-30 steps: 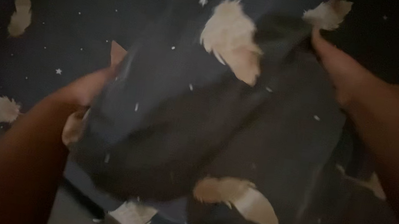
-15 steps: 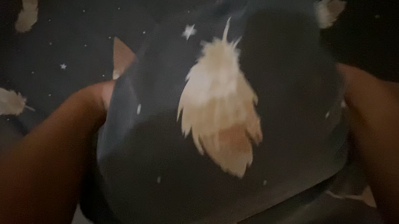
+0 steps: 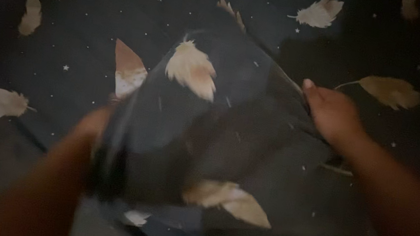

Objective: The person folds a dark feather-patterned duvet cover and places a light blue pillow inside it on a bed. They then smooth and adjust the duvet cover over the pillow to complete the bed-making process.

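Pillowcase in both hands, soft and floppy

Pillowcase [image 3: 203, 128], dark blue with pale feathers and tiny stars, looks like thin cloth: light, limp, nothing stiff about it, so I'd guess it sags wherever it isn't pinched. Best places to hold are the edges or corners, not the middle.

Right hand [image 3: 334, 113] is at the pillowcase's right edge, fingers curled over the hem, thumb on top, clamped on the cloth. Left hand [image 3: 91, 126] sits at the pillowcase's left edge and is badly blurred; it seems to be gripping the fabric there but I can't tell for sure.

Pillowcase hangs stretched between the two hands, raised a bit, its lower part bunched toward the camera. Under and all around the pillowcase is a sheet [image 3: 67, 43] in the same print, lying flat.
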